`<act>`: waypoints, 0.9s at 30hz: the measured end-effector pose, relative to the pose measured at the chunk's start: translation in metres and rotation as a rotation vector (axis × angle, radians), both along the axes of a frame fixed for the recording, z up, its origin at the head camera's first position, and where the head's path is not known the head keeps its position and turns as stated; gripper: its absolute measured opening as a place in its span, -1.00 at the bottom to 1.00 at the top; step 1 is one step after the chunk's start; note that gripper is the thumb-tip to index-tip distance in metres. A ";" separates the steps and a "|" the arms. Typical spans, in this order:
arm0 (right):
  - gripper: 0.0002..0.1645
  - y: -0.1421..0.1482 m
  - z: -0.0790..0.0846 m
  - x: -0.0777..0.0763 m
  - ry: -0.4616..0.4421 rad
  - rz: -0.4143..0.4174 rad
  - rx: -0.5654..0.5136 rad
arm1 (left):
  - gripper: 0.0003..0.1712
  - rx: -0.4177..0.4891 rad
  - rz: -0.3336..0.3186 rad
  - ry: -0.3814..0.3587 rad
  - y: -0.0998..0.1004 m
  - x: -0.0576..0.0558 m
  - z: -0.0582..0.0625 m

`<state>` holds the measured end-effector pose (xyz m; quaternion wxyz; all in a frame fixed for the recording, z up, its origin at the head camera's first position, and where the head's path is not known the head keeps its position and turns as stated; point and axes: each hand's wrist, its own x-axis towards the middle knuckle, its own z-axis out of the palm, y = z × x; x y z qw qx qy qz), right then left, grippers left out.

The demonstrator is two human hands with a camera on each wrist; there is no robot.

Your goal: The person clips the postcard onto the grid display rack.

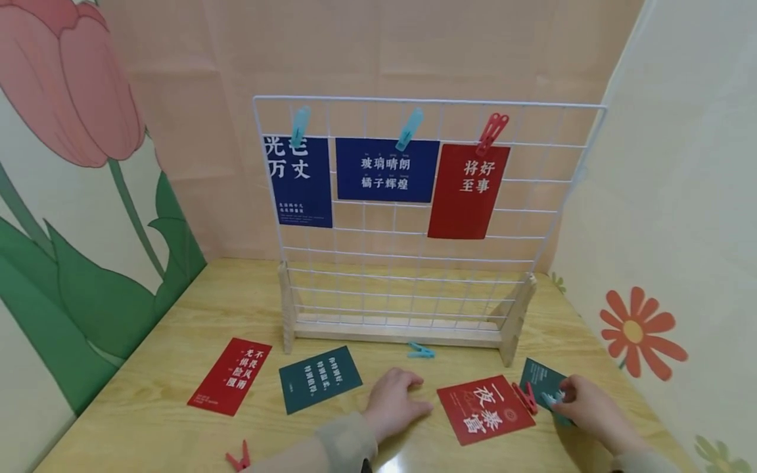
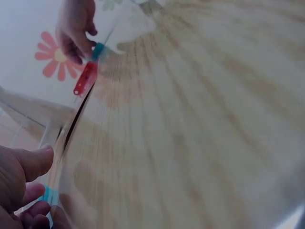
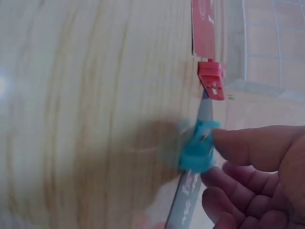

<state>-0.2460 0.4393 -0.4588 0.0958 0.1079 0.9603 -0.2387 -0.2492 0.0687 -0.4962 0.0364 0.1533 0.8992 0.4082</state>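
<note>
Out in front of the wire rack (image 1: 402, 334), a bit past its right foot, the right hand (image 1: 597, 410) has a teal clip (image 3: 198, 155) pinched between thumb and index finger, other fingers loosely curled. From the right wrist view, the clip sits right at the thumb tip, palm off to one side. Its long axis looks slanted and pretty foreshortened, so honestly can't tell which end is the mouth.

It's over a green card (image 1: 541, 381), which starts near the rack's right foot and runs away from it, angling off to the right and partly under the hand. Can't tell if clip and card actually touch.

Nearer the rack's middle there's a red card (image 1: 461, 404) lying tilted, with a red clip (image 1: 525, 397) by its right edge, its length slanting away from the rack.

The left hand (image 1: 397, 404) is in front of the rack's middle, relaxed, thumb spread from the fingers, holding nothing. Just past its fingertips, close to the rack's base bar, a blue clip (image 1: 421, 350) lies roughly lengthwise along that bar.
</note>
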 end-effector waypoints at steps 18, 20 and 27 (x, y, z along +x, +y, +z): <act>-0.28 -0.004 0.011 0.010 0.005 -0.019 0.056 | -0.59 -0.191 -0.020 0.077 0.079 -0.021 0.026; -0.24 -0.005 0.011 0.011 0.019 -0.006 0.070 | -0.59 -0.263 -0.036 0.112 0.090 -0.024 0.025; -0.27 -0.011 0.009 0.009 0.038 0.019 0.104 | -0.47 -0.416 -0.099 0.143 0.104 -0.034 0.012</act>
